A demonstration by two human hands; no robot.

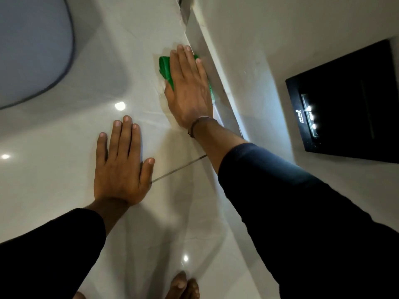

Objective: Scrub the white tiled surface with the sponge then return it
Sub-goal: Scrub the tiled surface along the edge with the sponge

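Observation:
A green sponge lies flat on the glossy white tiled surface, close to the raised ledge at the right. My right hand presses down on the sponge with straight fingers, covering most of it; green shows only at the left edge and beside the little finger. My left hand rests flat on the tile nearer to me, fingers spread, holding nothing. A dark grout line runs between the two hands.
A white ledge rises right of the sponge. A black glossy panel sits in the wall at far right. A rounded grey-blue fixture fills the upper left. Bare toes show at the bottom edge.

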